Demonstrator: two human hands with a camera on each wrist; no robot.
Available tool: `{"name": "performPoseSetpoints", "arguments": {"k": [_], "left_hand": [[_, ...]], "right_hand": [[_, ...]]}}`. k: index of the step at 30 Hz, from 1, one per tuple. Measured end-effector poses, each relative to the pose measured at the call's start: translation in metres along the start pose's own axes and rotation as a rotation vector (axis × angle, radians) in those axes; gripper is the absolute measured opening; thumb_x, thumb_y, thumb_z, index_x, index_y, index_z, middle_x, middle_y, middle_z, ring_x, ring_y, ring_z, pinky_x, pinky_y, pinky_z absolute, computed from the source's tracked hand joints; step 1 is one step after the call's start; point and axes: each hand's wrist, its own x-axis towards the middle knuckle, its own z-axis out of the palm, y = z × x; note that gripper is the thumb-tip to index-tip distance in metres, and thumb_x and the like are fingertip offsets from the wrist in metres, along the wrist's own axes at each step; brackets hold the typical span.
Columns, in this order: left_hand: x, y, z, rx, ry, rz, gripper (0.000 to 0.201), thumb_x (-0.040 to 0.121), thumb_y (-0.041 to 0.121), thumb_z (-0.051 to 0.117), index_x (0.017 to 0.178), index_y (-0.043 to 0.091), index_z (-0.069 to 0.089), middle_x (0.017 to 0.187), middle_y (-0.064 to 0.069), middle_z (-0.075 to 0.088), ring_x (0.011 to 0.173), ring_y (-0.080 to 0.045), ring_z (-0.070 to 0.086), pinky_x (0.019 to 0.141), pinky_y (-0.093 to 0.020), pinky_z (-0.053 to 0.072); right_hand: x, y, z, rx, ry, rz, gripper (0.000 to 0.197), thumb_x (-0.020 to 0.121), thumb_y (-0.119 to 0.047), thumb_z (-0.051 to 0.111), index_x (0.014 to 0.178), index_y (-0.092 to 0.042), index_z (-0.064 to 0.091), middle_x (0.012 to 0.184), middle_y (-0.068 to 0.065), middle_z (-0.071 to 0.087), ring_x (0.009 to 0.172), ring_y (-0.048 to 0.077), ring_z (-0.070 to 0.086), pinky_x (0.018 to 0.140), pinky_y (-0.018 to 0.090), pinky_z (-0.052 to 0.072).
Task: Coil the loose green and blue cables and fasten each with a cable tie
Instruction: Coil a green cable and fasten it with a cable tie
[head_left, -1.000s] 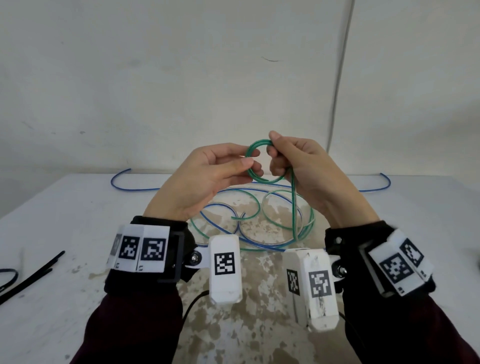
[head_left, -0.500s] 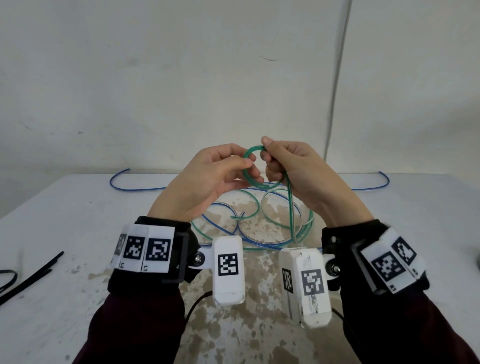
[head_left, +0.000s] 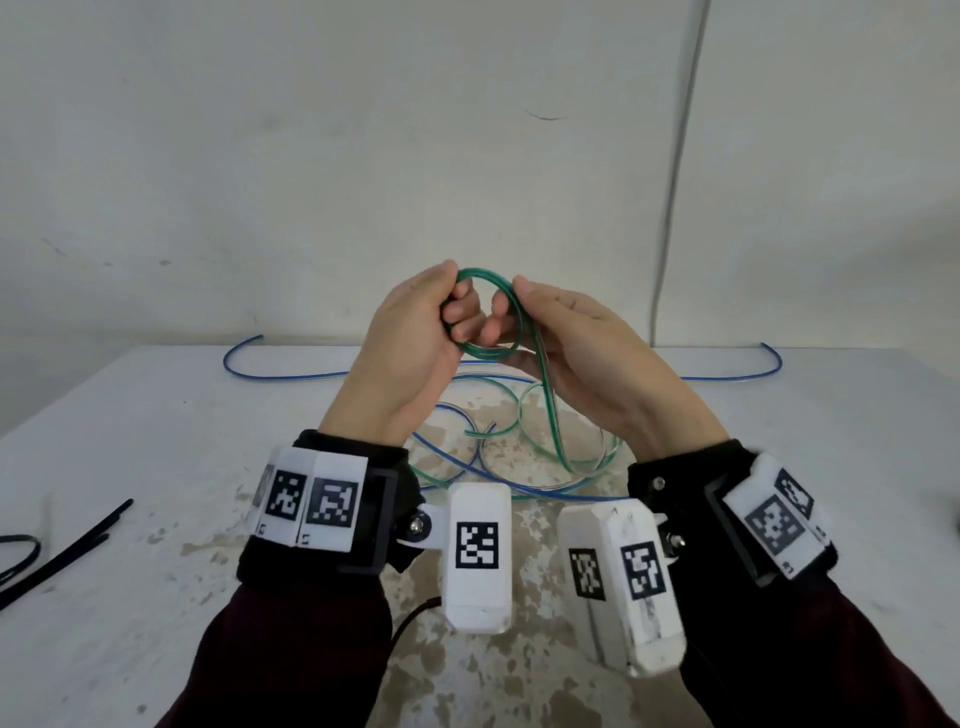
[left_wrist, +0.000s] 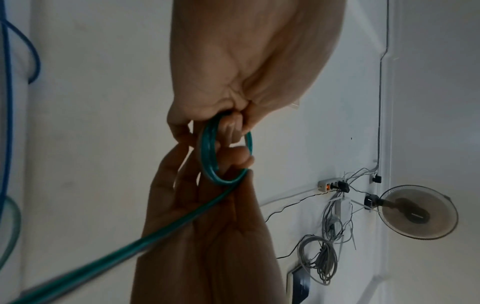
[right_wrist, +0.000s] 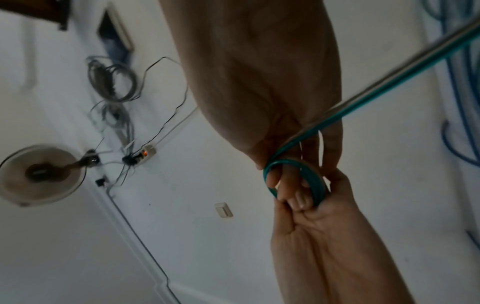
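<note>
Both hands hold a small coil of the green cable (head_left: 483, 278) in the air above the table. My left hand (head_left: 450, 312) grips the coil's left side with fingers curled through the loop (left_wrist: 207, 156). Opposite it, my right hand (head_left: 511, 306) pinches the right side, thumb on top (right_wrist: 270, 176). A loose green strand (head_left: 546, 400) runs down across the right palm to slack loops (head_left: 504, 431) on the table. The blue cable (head_left: 291, 371) lies loose on the table, tangled with those loops. Two black cable ties (head_left: 67, 543) lie at the left.
The white table (head_left: 156, 467) has a worn brown patch in the middle and ends at a white wall. A thin grey wire (head_left: 675, 182) runs down the wall on the right. One blue end curls up at the far right (head_left: 769, 358).
Both hands drifted a little left with the coil. The left hand's fingers now curl through the loop, and the trailing green strand has swung across the right palm.
</note>
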Motion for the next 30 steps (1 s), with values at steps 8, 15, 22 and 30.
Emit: {"name": "performPoseSetpoints", "arguments": {"k": [8,15,22,30], "left_hand": [[-0.006,0.008,-0.008,0.162,-0.234,-0.148,0.037,0.102,0.023,0.027,0.07,0.01,0.041,0.064,-0.002,0.044,0.049,-0.013,0.036,0.053,-0.023,0.041],[0.002,-0.007,-0.002,0.062,0.067,0.129,0.041,0.104,0.021,0.032,0.066,0.011,0.041,0.052,0.004,0.031,0.05,-0.015,0.027,0.066,-0.04,0.028],[-0.006,0.003,-0.006,0.21,-0.169,-0.078,0.039,0.102,0.024,0.033,0.066,0.011,0.039,0.057,0.002,0.046,0.046,-0.011,0.03,0.052,-0.022,0.03],[0.001,-0.002,-0.002,0.057,-0.019,0.114,0.038,0.103,0.02,0.032,0.066,0.012,0.038,0.052,0.003,0.03,0.05,-0.015,0.024,0.056,-0.03,0.024]], "right_hand": [[-0.001,0.0,-0.005,-0.245,0.033,-0.004,0.036,0.102,-0.022,0.039,0.073,-0.009,0.056,0.045,-0.009,0.031,0.056,0.014,0.039,0.064,0.019,0.039],[-0.002,-0.002,0.005,-0.078,0.0,0.038,0.038,0.104,-0.023,0.03,0.082,-0.014,0.059,0.059,-0.005,0.05,0.068,0.011,0.053,0.078,0.027,0.042],[0.0,0.0,0.001,-0.245,0.04,-0.029,0.037,0.104,-0.019,0.033,0.074,-0.01,0.053,0.047,-0.01,0.036,0.051,0.009,0.039,0.06,0.019,0.037],[-0.003,-0.003,0.011,-0.219,0.061,-0.046,0.047,0.104,-0.035,0.029,0.064,-0.015,0.044,0.053,-0.006,0.044,0.059,0.012,0.043,0.072,0.024,0.042]]}}
